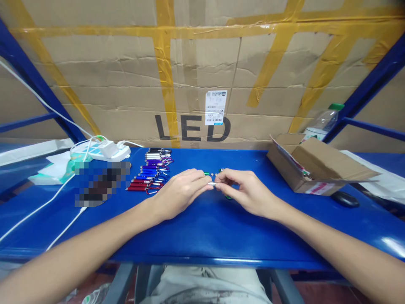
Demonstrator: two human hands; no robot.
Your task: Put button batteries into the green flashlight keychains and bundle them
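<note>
My left hand (185, 189) is closed, its thumb and fingertips pinching a small silver metal part (211, 183). From the other side, the thumb and forefinger of my right hand (242, 185) close on the same part's end. Just beyond the fingertips lie a green tube (206, 173), mostly hidden by my left hand, and small round silver pieces (212, 174). A green clip (228, 197) shows under my right hand, partly covered. Left of my hands, several slim metal tubes with carabiner clips (148, 172) lie in a column, sorted by colour: black, silver, purple, blue, red.
An open cardboard box (316, 169) stands at the right, with a black mouse (345, 199) beside it and a bottle (324, 120) behind. On the left are a power strip (109, 151), white cables, a tissue pack (76, 162) and a blurred-out object (103, 185). A large taped carton (126, 93) backs the blue table (190, 240).
</note>
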